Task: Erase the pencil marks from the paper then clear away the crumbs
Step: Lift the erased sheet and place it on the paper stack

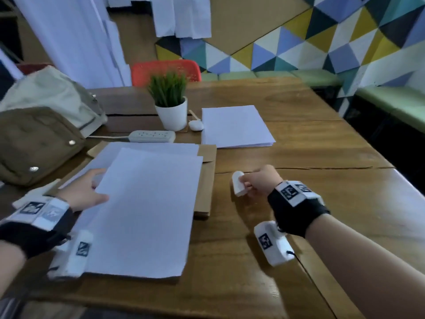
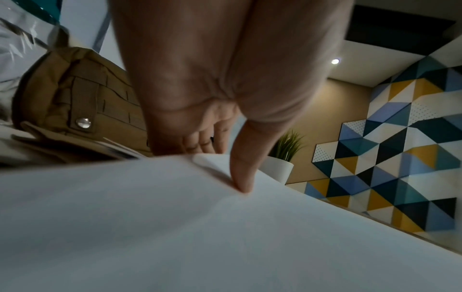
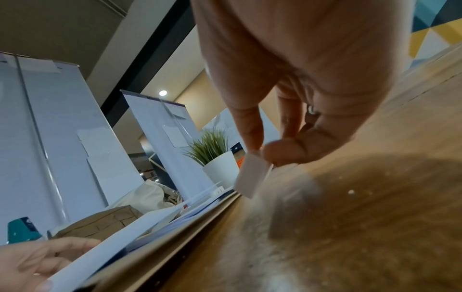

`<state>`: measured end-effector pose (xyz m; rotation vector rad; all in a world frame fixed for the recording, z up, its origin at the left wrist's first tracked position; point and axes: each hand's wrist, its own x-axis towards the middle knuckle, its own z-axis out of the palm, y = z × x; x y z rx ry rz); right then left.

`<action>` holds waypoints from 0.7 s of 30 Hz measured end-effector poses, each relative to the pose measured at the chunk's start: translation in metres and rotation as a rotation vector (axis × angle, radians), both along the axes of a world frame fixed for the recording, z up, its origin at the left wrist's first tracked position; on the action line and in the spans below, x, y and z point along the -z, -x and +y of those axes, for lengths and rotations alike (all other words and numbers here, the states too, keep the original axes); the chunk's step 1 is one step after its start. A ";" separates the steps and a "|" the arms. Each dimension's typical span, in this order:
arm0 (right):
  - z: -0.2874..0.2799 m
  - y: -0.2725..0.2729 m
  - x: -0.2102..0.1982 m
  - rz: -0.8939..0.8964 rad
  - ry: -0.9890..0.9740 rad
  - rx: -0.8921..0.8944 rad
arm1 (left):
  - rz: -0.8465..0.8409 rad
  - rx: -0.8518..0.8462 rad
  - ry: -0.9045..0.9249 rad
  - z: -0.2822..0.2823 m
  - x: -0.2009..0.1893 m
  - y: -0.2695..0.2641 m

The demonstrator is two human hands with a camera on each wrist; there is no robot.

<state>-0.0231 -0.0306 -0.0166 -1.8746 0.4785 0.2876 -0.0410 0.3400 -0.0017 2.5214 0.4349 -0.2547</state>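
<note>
A white sheet of paper (image 1: pixel 147 210) lies on top of another sheet and a brown envelope (image 1: pixel 208 180); I make out no pencil marks on it. My left hand (image 1: pixel 92 192) pinches the sheet's left edge, thumb (image 2: pixel 242 177) on top and fingers underneath, and that edge is lifted a little. Right of the envelope, my right hand (image 1: pixel 246 184) pinches a white eraser (image 1: pixel 238 186) between thumb and fingertips, just above the wooden table (image 1: pixel 322 203). In the right wrist view the eraser (image 3: pixel 251 175) hangs tilted over the wood, with small white crumbs (image 3: pixel 351 191) scattered on the table.
A potted plant (image 1: pixel 171 107), a power strip (image 1: pixel 151 136), a small white object (image 1: pixel 196 125) and a stack of white paper (image 1: pixel 234 126) lie at the back. Two bags (image 1: pixel 36 139) crowd the left side. A red chair (image 1: pixel 165 71) stands behind the table.
</note>
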 end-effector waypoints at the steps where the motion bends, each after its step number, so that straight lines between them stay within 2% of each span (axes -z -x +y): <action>1: 0.002 -0.002 0.002 0.004 0.001 -0.009 | -0.002 -0.021 0.002 -0.005 -0.002 0.002; 8: 0.008 0.001 0.006 -0.052 0.107 -0.026 | 0.002 0.005 -0.113 -0.019 -0.004 0.004; 14: 0.006 0.000 0.000 -0.074 0.301 0.009 | -0.011 -0.001 -0.261 -0.036 -0.004 0.006; 17: 0.007 0.004 -0.009 -0.155 0.412 0.010 | -0.104 -0.034 -0.309 -0.038 -0.013 0.014; 19: 0.016 0.017 -0.017 -0.213 0.619 -0.146 | -0.280 -0.043 -0.216 -0.039 -0.026 0.023; 21: 0.025 0.035 -0.020 -0.261 0.832 -0.451 | -0.413 0.034 -0.016 -0.044 -0.046 0.040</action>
